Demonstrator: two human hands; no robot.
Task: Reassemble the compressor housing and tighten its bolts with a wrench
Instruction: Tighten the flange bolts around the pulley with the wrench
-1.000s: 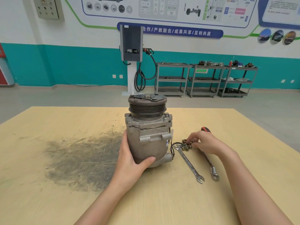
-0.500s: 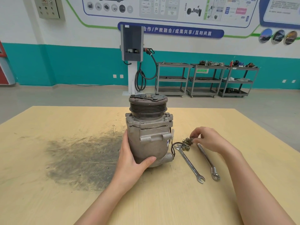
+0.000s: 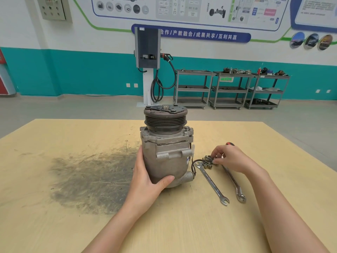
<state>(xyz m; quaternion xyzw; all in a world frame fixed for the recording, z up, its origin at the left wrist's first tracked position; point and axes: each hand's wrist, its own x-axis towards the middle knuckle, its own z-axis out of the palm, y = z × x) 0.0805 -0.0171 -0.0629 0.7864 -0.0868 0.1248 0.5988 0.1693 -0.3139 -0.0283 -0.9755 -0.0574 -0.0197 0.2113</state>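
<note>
A grey metal compressor point(image 3: 165, 150) stands upright on the wooden table point(image 3: 182, 225), its black pulley on top. My left hand point(image 3: 147, 178) grips the lower left side of its housing, thumb across the front. To its right lies a small heap of bolts point(image 3: 207, 161). My right hand point(image 3: 231, 158) is over that heap, its fingertips pinching at the bolts. Two wrenches lie beside the heap: an open-ended one point(image 3: 212, 183) and a longer one point(image 3: 235, 185) that passes under my right hand.
A dark oily stain point(image 3: 87, 178) covers the table left of the compressor. A red-handled tool point(image 3: 229, 143) peeks out behind my right hand. Beyond the table stand a charging post point(image 3: 147, 50) and metal shelf carts point(image 3: 231, 88) against the wall.
My right hand has shifted slightly over the heap of bolts, and its fingers have closed on them. The left hand and the compressor have not moved.
</note>
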